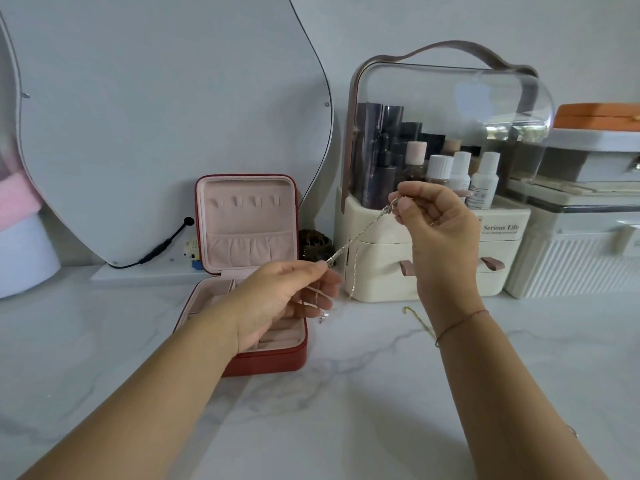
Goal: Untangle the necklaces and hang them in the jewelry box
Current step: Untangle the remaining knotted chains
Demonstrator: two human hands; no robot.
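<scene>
a white marble counter [346, 393] carries the open red jewelry box [270, 358], a gold chain [420, 322] lying loose, a cream cosmetics organizer [381, 282] and a ribbed white case [571, 268] beside it.

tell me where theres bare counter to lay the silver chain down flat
Widest bare marble is in front, between the forearms, below the red jewelry box. Another patch lies left of the box. It is crowded along the wall by the cosmetics organizer, and a gold chain lies by the right wrist.
</scene>
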